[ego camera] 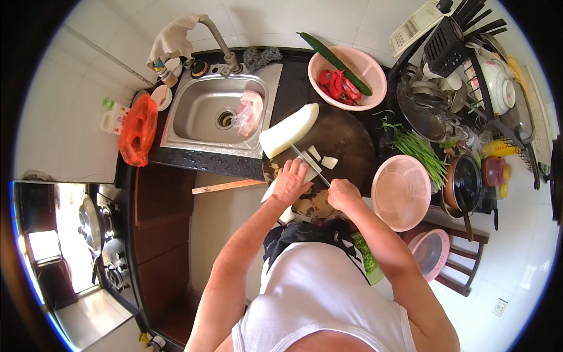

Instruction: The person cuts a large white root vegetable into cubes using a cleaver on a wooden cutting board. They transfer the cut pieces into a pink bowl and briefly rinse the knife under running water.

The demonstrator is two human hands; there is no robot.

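Observation:
My right hand (344,193) grips the handle of a kitchen knife (310,162), its blade angled up and left over a dark round chopping board (347,136). Beside the blade, my left hand (291,181) presses down on a piece of pale white vegetable, possibly winter melon, partly covered by the fingers. A larger peeled chunk of the white vegetable (290,130) lies at the board's upper left. Two small cut pieces (329,163) rest just right of the blade.
A steel sink (184,110) at left holds bagged meat (250,114). Behind the board, a pink basket (380,83) carries a cucumber (336,61) and red peppers (336,86). An empty pink basket (401,193), green stalks (420,152), a pan (466,180) and a dish rack (479,83) stand right.

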